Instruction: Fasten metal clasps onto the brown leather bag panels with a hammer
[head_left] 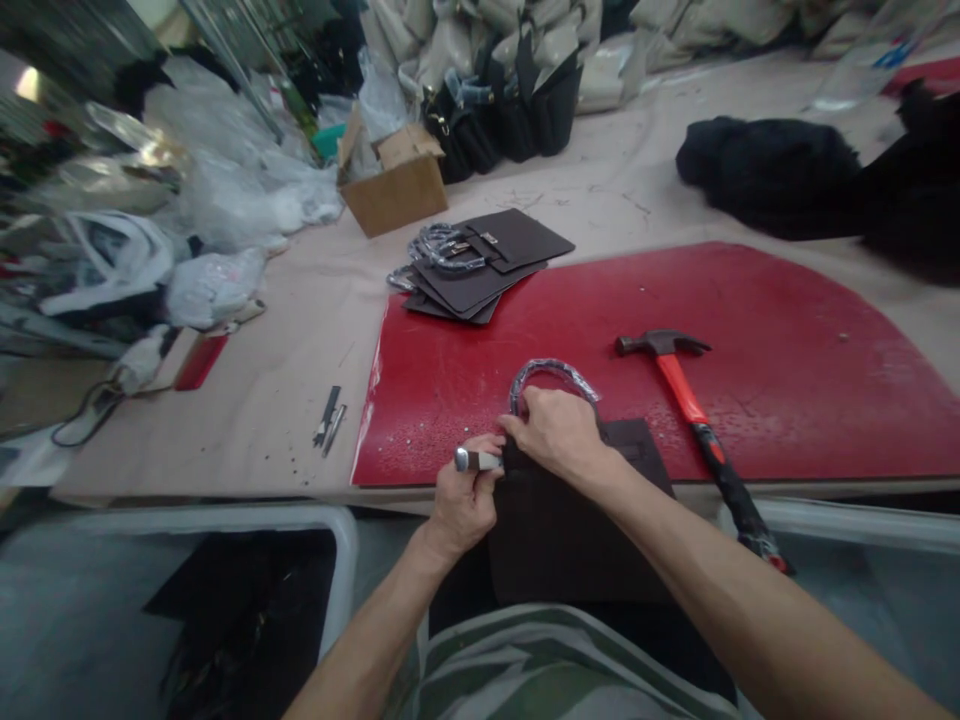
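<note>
A dark brown bag panel [570, 540] hangs over the table's front edge toward my lap, its top lying on the red board. Its curved handle [551, 367] is wrapped in clear plastic and arches up behind my hands. My right hand [559, 430] is closed over the panel's top near the handle base, fingertips hidden. At the panel's left edge, my left hand [463, 500] grips a short tool with a shiny metal end [466, 459]. The tool's working tip is hidden. A claw hammer [686, 395] with a red and black handle lies on the board at right.
More brown bag panels [487, 265] are stacked at the back of the red board [765, 340]. Two small metal tools [328, 420] lie left of it. Farther back are a cardboard box [397, 195], black bags [499, 115] and dark cloth [765, 165]. Plastic bins [345, 540] flank me.
</note>
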